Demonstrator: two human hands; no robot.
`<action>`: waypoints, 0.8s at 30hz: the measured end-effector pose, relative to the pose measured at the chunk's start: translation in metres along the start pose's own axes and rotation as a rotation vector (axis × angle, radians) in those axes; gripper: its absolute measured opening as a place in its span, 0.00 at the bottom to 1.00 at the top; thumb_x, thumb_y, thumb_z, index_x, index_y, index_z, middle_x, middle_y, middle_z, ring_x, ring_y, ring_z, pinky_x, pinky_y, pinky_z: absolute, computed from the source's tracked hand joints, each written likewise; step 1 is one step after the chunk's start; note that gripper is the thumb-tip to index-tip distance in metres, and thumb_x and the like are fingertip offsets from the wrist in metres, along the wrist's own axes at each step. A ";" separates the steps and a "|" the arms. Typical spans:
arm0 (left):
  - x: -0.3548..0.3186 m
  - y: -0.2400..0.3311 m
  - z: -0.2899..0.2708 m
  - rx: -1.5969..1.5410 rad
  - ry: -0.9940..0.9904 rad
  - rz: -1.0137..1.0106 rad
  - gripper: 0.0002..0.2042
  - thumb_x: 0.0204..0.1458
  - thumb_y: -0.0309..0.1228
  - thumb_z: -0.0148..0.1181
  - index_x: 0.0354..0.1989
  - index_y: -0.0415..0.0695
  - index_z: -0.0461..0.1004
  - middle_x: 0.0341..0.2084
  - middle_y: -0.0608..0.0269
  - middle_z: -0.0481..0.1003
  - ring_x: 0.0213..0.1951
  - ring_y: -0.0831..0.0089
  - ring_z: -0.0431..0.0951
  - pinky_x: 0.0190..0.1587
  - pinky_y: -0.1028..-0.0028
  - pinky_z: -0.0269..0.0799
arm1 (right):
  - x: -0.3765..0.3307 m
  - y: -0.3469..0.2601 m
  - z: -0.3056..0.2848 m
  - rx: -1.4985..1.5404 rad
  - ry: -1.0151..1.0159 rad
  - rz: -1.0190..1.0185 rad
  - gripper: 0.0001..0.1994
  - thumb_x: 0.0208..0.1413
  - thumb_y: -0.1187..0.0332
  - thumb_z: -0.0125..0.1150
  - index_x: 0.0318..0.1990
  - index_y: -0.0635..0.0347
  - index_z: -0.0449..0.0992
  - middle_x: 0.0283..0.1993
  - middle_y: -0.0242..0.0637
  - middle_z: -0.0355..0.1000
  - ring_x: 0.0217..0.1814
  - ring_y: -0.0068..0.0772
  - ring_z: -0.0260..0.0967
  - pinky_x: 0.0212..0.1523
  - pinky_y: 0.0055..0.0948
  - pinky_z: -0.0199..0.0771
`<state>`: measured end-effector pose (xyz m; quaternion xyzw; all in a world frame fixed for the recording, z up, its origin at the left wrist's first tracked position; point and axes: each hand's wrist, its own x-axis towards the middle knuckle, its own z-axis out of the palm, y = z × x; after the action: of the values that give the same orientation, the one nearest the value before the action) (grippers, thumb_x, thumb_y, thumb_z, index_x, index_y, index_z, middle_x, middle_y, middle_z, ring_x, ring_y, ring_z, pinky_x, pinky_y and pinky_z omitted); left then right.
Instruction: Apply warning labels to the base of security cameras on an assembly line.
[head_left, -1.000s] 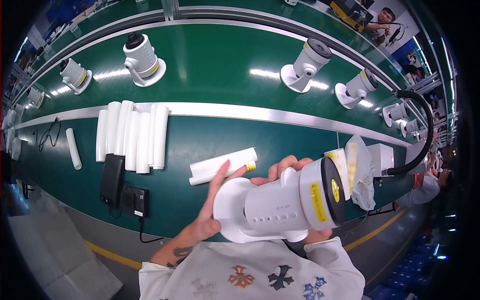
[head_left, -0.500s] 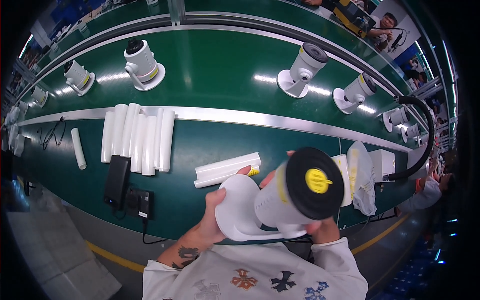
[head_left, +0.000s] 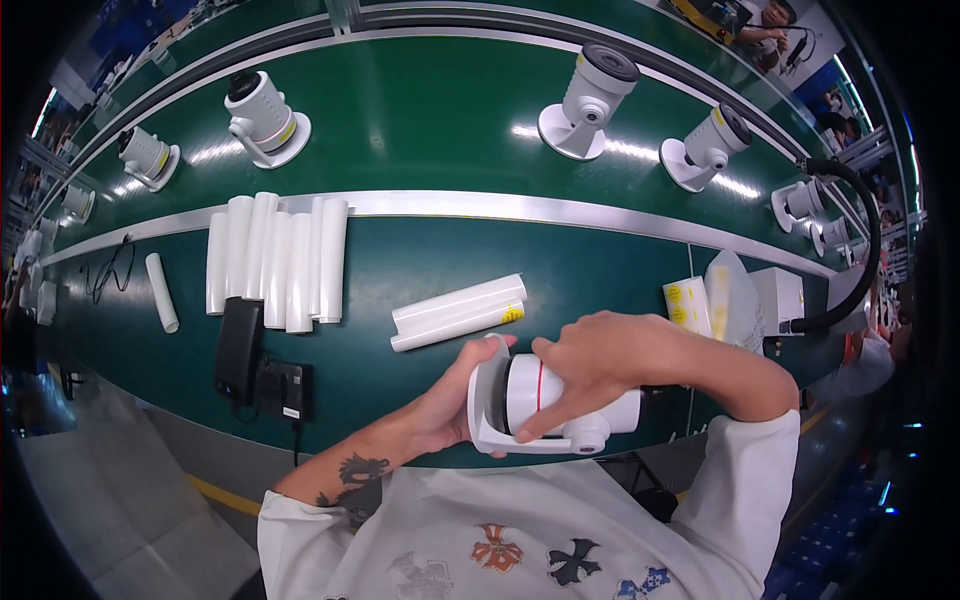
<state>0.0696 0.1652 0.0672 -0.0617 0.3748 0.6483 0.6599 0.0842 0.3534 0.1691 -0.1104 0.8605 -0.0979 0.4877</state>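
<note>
A white cylindrical device (head_left: 612, 412) on a hinged stand is held close in front of my body, over the bench's near edge. My left hand (head_left: 452, 400) grips the round base (head_left: 487, 385) of the stand. Across the top of the cylinder lies my right hand (head_left: 590, 362), its fingers wrapped round it beside a thin red line. The cylinder lies on its side, its black end swung in toward the base; another dark end shows at the right. Beyond my hands, two white paper rolls (head_left: 458, 310) lie on the green bench, one with a yellow label.
Several white rolls (head_left: 270, 260) lie side by side at left, near black power adapters (head_left: 238, 350). Similar devices (head_left: 590, 100) stand on the raised green surface behind a metal rail (head_left: 450, 205). At right are yellow-printed rolls (head_left: 688, 305), a plastic bag (head_left: 735, 295) and a black hose (head_left: 868, 260).
The device has been turned: its large black end with a yellow sticker faced up and now points left toward the base. My right hand has moved from underneath to over the cylinder.
</note>
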 end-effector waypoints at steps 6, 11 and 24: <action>-0.013 0.015 -0.025 -0.108 -0.114 0.446 0.38 0.55 0.61 0.41 0.70 0.54 0.44 0.65 0.49 0.53 0.58 0.44 0.68 0.39 0.43 0.79 | -0.029 0.028 -0.023 0.222 0.726 -0.388 0.38 0.41 0.48 0.72 0.56 0.65 0.71 0.43 0.51 0.75 0.43 0.45 0.76 0.44 0.34 0.75; -0.015 0.069 -0.036 -0.293 -0.248 0.699 0.42 0.55 0.67 0.30 0.71 0.51 0.42 0.66 0.49 0.52 0.61 0.42 0.63 0.48 0.34 0.70 | -0.007 0.011 -0.079 0.368 1.176 -0.479 0.37 0.35 0.53 0.73 0.53 0.67 0.69 0.40 0.44 0.73 0.41 0.36 0.73 0.42 0.29 0.72; 0.005 0.001 -0.090 1.509 0.876 1.000 0.29 0.45 0.40 0.69 0.55 0.40 0.70 0.53 0.50 0.71 0.61 0.47 0.62 0.63 0.55 0.56 | 0.179 0.024 -0.224 -0.056 1.176 0.051 0.35 0.33 0.48 0.75 0.50 0.58 0.75 0.48 0.50 0.75 0.49 0.51 0.74 0.52 0.43 0.75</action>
<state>0.0308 0.1181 0.0002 0.3041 0.8801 0.3642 -0.0176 -0.2004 0.3387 0.1288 -0.0295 0.9910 -0.1083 -0.0725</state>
